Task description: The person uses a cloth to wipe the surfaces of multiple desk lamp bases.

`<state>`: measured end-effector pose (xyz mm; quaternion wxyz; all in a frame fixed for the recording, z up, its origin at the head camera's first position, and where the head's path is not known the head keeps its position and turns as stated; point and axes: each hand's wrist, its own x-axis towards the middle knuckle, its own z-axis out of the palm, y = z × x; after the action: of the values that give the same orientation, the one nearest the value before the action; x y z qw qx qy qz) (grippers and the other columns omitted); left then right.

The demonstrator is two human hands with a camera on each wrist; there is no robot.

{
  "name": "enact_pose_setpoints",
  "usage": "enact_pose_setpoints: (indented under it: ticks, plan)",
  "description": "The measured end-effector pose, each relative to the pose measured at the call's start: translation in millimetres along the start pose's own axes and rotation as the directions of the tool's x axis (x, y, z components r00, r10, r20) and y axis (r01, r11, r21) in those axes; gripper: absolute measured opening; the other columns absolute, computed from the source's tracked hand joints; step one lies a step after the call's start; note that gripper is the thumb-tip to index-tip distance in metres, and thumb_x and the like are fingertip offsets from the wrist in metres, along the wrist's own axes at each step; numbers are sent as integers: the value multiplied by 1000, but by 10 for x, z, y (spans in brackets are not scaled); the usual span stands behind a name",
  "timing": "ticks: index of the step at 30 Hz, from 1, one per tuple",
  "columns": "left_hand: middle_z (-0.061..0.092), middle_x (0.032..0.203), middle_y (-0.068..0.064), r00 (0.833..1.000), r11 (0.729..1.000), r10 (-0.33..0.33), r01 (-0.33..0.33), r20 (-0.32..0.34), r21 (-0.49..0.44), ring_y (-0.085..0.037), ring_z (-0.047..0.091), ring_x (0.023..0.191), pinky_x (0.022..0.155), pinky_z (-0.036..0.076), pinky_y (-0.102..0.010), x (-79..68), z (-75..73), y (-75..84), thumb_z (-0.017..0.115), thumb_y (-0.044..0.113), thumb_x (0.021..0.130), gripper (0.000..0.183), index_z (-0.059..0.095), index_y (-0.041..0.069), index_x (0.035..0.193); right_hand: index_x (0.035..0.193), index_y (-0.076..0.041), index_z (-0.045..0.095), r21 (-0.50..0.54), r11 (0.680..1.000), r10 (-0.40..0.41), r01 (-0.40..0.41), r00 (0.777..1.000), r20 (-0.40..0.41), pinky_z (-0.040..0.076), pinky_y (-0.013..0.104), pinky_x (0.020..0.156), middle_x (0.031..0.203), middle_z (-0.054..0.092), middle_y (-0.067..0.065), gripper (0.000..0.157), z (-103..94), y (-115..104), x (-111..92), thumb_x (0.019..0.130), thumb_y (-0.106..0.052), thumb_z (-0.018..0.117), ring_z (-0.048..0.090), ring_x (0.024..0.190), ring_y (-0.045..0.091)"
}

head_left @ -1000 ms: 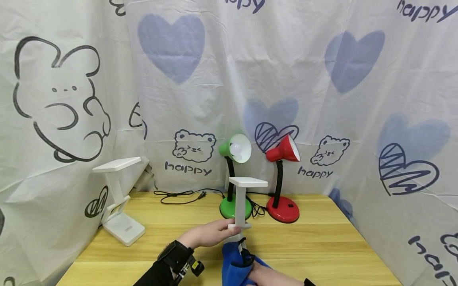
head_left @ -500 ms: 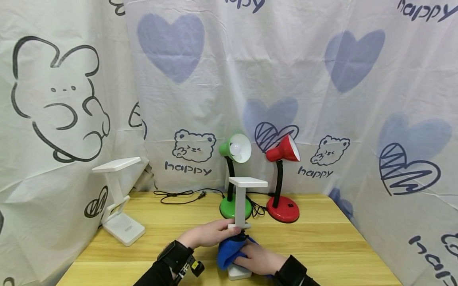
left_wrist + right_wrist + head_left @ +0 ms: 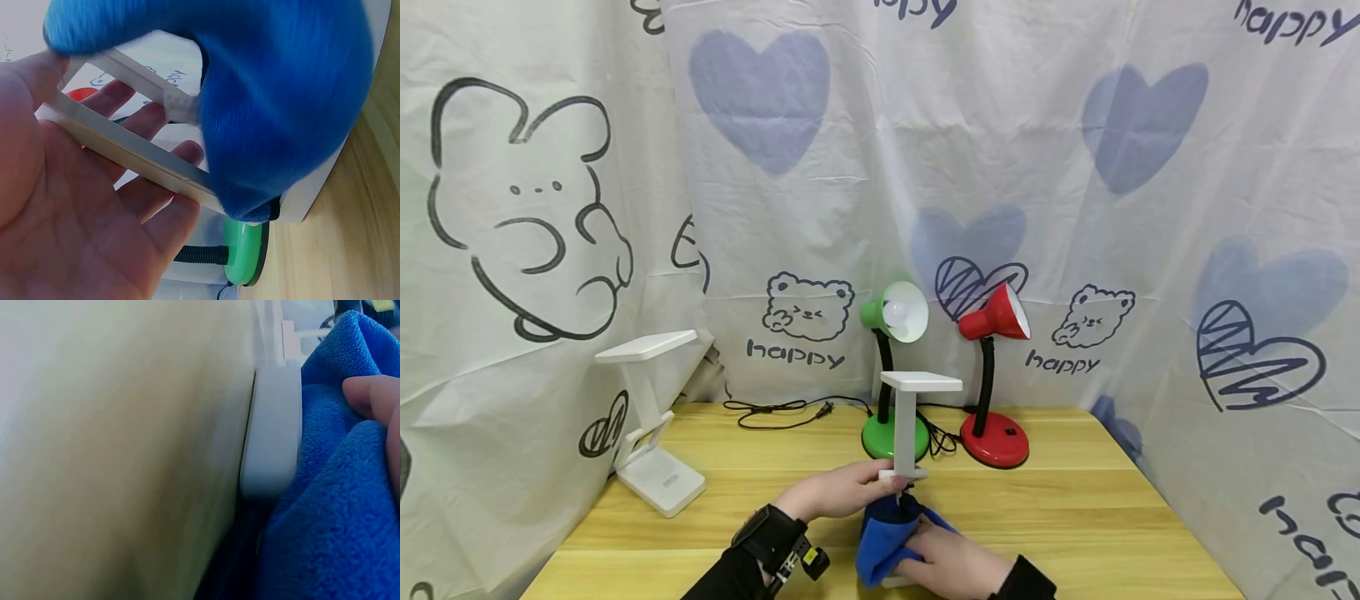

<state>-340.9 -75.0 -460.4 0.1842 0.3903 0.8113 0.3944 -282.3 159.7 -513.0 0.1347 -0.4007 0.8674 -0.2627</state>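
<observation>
A white folding desk lamp (image 3: 906, 433) stands at the near middle of the table. My left hand (image 3: 842, 490) grips its stem below the upper arm; in the left wrist view thumb and fingers wrap around the slotted white stem (image 3: 134, 147). With my right hand (image 3: 955, 565) I hold a blue cloth (image 3: 880, 550) against the lower part of the lamp, just over the base. The cloth hides most of the base in the head view. In the right wrist view the edge of the white base (image 3: 272, 431) shows beside the bunched cloth (image 3: 337, 481).
Behind stand a green desk lamp (image 3: 895, 435) and a red one (image 3: 994, 440), with a black cord and plug (image 3: 782, 408) nearby. Another white folding lamp (image 3: 662, 482) is at the table's left edge. Printed curtains (image 3: 1000, 125) enclose the wooden table (image 3: 1075, 517).
My right hand has moved the cloth forward and up from the near edge to the lamp's lower part, then slightly back toward me. My left hand keeps its grip in place.
</observation>
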Motion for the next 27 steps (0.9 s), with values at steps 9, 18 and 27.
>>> enact_pose_setpoints:
  ticks: [9, 18, 27]
  plan:
    - [54, 140, 10, 999, 998, -37, 38, -22, 55, -14, 51, 129, 103, 45, -45, 17, 4, 0, 37, 57, 101, 41, 46, 43, 139, 142, -13, 49, 194, 971, -165, 139, 978, 128, 37, 22, 100, 144, 42, 8, 39, 135, -75, -308, 106, -26, 45, 36, 125, -2]
    - [52, 142, 9, 1000, 999, -24, 24, -10, 21, -15, 50, 131, 105, 43, -46, 18, 10, -14, 38, 55, 102, 42, 45, 42, 141, 134, -29, 55, 215, 970, -143, 116, 983, 113, 40, 22, 96, 133, 49, -9, 31, 121, -102, -315, 104, -32, 47, 43, 120, -1]
    - [53, 143, 3, 999, 999, 39, -39, 19, -18, -13, 49, 131, 106, 42, -40, 4, 4, -14, 36, 49, 104, 39, 45, 40, 141, 123, -33, 60, 64, 997, -42, 43, 999, -20, 42, 28, 99, 130, 51, -10, 29, 36, 19, -70, 105, -44, 39, 45, 120, 2]
